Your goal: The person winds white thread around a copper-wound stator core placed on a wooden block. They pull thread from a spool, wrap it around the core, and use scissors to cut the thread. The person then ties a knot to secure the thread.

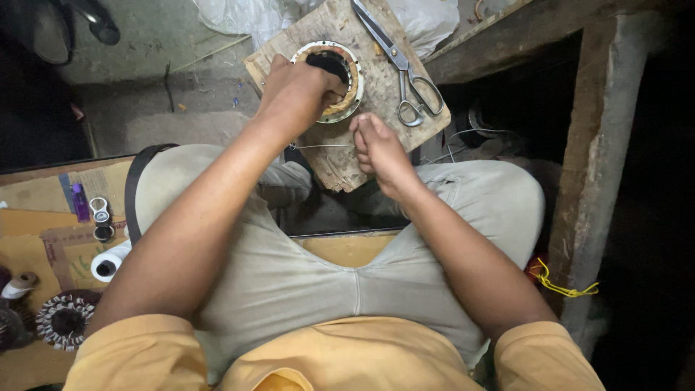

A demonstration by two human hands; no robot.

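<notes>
While the left hand (297, 90) clamps down on a round motor stator (334, 80), the right hand (378, 148) pinches a thin white thread (318, 146).

The stator sits near the middle of a worn wooden board (362, 145), the left fingers curled over its rim and into its dark opening. The thread runs taut (as far as it shows) between the two hands at the board's near edge. Steel scissors (402, 69) lie along the board's right side, just beside the stator, blades closed.
</notes>
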